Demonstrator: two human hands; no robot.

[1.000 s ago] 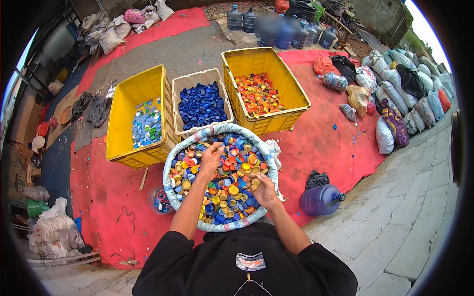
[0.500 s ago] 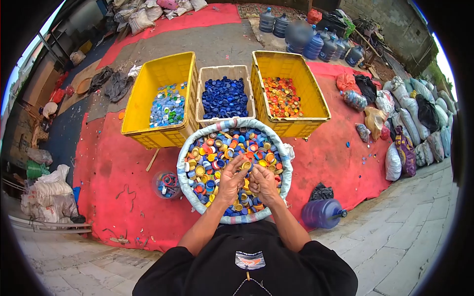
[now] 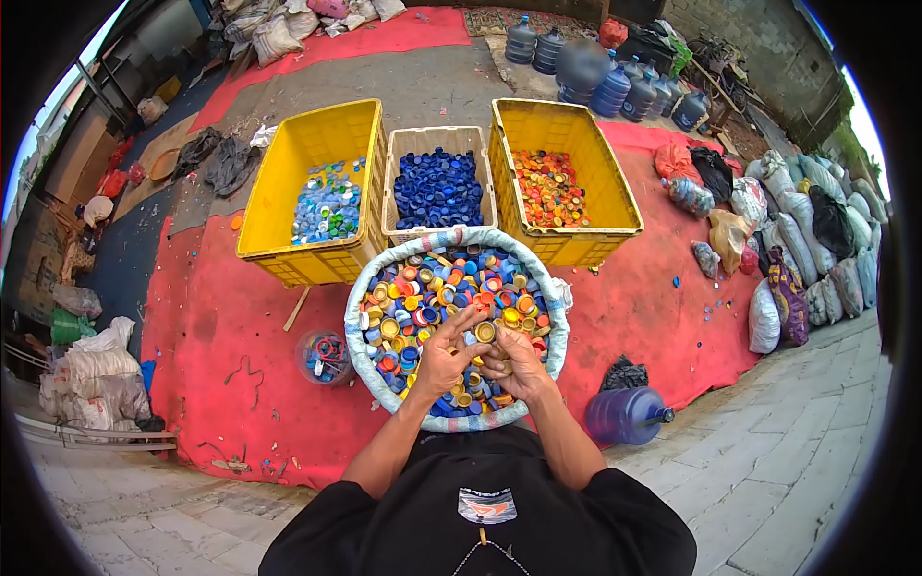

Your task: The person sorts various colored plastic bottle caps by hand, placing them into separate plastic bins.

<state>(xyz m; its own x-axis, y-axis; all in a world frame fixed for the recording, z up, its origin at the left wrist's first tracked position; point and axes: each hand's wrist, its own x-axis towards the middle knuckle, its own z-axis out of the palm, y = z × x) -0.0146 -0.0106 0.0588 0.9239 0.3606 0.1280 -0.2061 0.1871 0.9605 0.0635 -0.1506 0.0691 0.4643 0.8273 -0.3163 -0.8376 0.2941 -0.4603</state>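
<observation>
In the head view, a round tub with a pale wrapped rim (image 3: 354,322) is seen at the centre, heaped with mixed bottle caps (image 3: 423,298) in blue, red, orange, yellow and white; over its lower part, towards 5 o'clock, the two hands are brought close together. A gold-coloured cap (image 3: 485,332) is held at the fingertips between them; the fingers of the left hand (image 3: 447,363) are extended and slightly spread, with the thumb near the cap; those of the right hand (image 3: 521,367) are bent; which hand grips the cap cannot be told.

Taken from the tub, a yellow crate (image 3: 279,158) with blue, white and green caps is placed at 11 o'clock; a whitish crate (image 3: 391,182) of dark blue caps is set at 12 o'clock; another yellow crate (image 3: 600,182) with orange, red and yellow caps is placed at 1 o'clock. A clear container (image 3: 325,358) is seen just beside the tub, near 9 o'clock; a bluish jug (image 3: 626,416) is laid on its side at 4 o'clock; filled sacks (image 3: 802,235) are piled well apart, between 2 and 3 o'clock.
</observation>
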